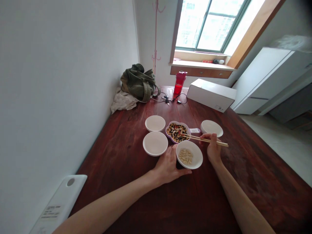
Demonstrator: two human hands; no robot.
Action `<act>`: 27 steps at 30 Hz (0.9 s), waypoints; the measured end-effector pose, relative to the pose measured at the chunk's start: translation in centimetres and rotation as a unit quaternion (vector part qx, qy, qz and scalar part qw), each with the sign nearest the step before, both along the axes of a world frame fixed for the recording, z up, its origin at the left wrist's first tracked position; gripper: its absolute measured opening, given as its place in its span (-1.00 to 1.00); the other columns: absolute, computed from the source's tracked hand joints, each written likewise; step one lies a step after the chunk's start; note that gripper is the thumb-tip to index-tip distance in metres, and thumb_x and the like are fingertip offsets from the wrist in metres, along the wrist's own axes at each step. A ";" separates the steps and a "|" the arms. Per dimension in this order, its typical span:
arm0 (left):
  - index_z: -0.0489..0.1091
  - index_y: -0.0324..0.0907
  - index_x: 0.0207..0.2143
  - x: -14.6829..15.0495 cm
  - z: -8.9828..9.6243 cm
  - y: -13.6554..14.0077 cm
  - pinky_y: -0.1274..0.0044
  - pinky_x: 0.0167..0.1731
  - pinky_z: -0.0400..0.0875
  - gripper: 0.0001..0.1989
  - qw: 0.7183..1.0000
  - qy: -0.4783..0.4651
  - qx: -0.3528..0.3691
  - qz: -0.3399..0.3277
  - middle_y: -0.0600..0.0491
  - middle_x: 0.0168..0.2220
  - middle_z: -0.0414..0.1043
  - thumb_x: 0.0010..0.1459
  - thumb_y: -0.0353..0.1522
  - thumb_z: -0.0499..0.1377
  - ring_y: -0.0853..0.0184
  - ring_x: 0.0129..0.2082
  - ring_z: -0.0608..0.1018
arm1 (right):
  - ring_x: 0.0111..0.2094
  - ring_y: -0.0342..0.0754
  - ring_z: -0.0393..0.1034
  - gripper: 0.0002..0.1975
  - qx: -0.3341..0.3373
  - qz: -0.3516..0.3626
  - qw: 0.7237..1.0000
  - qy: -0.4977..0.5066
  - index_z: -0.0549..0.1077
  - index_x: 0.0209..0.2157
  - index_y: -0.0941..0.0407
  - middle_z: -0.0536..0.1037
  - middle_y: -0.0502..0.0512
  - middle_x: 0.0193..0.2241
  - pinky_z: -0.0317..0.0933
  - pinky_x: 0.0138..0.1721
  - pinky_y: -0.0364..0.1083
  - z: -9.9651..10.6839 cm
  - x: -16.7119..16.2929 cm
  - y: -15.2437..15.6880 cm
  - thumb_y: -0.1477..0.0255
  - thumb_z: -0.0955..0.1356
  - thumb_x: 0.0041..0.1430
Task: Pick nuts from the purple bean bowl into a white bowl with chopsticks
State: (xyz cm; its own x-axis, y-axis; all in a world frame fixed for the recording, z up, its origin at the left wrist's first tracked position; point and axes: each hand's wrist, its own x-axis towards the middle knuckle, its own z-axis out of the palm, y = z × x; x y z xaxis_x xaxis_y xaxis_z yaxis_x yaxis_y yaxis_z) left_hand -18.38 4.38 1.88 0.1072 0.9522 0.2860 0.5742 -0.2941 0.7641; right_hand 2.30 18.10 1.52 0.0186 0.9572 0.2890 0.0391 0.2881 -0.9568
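Note:
My left hand [168, 165] is curled around the left side of a white bowl [196, 159] with pale, flat seeds [185, 156] in its bottom. In my right hand [213, 149] is a pair of wooden chopsticks [207, 140]. Their tips reach into a purple flower-shaped dish [168, 136], which holds mixed beans and grains [175, 130] in black, yellow and red. Whether the tips pinch a piece is too small to tell. Two more white bowls, one farther [155, 123] and one nearer [155, 143], stand left of the dish. Another white bowl [211, 128] is just beyond my right hand.
On the dark red wooden table [190, 208], a green bag [138, 83] lies on a pale cloth [123, 100] at the back left. Keys [167, 100] and cables lie near a red bottle [179, 83]. A white box [211, 94] stands back right. A wall [60, 81] borders the left edge.

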 end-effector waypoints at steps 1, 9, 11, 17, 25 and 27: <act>0.03 -0.11 0.32 0.0 0.0 0.0 0.04 0.24 0.28 0.07 1.000 0.002 0.000 0.000 -0.20 0.21 0.30 -0.10 0.04 0.47 -0.10 0.22 0.39 | -0.62 -0.09 0.38 -0.33 -0.002 -0.003 1.000 -0.001 0.54 -0.46 0.12 0.51 0.05 -0.63 0.21 -0.53 -0.10 0.1 -0.1 -0.1 -0.11 0.16 0.35; 0.03 -0.10 0.32 -0.1 0.0 0.0 0.03 0.23 0.28 0.07 1.000 -0.002 0.002 -0.003 -0.19 0.21 0.31 -0.09 0.02 0.48 -0.10 0.22 0.39 | -0.63 -0.09 0.40 -0.30 -0.001 -0.025 1.000 0.016 0.55 -0.48 0.14 0.52 0.08 -0.64 0.23 -0.56 -0.11 0.2 -0.3 0.0 -0.13 0.16 0.34; 0.03 -0.10 0.32 -0.1 0.0 0.0 0.04 0.24 0.28 0.08 1.000 -0.002 -0.001 -0.003 -0.20 0.20 0.31 -0.11 0.01 0.49 -0.10 0.22 0.39 | -0.64 -0.09 0.39 -0.30 -0.005 -0.030 0.999 0.036 0.55 -0.48 0.15 0.52 0.08 -0.65 0.22 -0.58 -0.11 -0.1 -0.2 0.2 -0.13 0.16 0.34; 0.02 -0.08 0.33 -0.1 -0.3 0.0 0.02 0.23 0.28 0.09 1.000 -0.007 0.001 0.000 -0.19 0.21 0.30 -0.11 0.02 0.48 -0.11 0.23 0.39 | -0.63 -0.07 0.41 -0.31 -0.015 -0.024 0.997 0.065 0.54 -0.50 0.14 0.51 0.08 -0.65 0.22 -0.59 -0.11 -0.6 0.2 0.8 -0.11 0.17 0.34; 0.02 -0.11 0.33 -0.1 -0.1 0.0 0.03 0.24 0.27 0.08 1.000 0.000 -0.002 -0.001 -0.21 0.21 0.30 -0.09 0.04 0.46 -0.10 0.23 0.38 | -0.61 -0.09 0.41 -0.33 -0.009 0.000 0.999 0.034 0.55 -0.45 0.14 0.53 0.07 -0.61 0.24 -0.54 -0.11 -0.6 0.1 0.4 -0.11 0.16 0.35; 0.01 -0.12 0.33 -0.1 -0.1 0.0 0.04 0.24 0.28 0.09 1.000 0.004 -0.002 0.001 -0.21 0.21 0.29 -0.09 0.04 0.47 -0.10 0.23 0.38 | -0.60 -0.08 0.41 -0.33 -0.005 0.001 1.000 0.028 0.55 -0.44 0.14 0.53 0.07 -0.61 0.23 -0.54 -0.11 -0.6 0.1 0.4 -0.10 0.15 0.36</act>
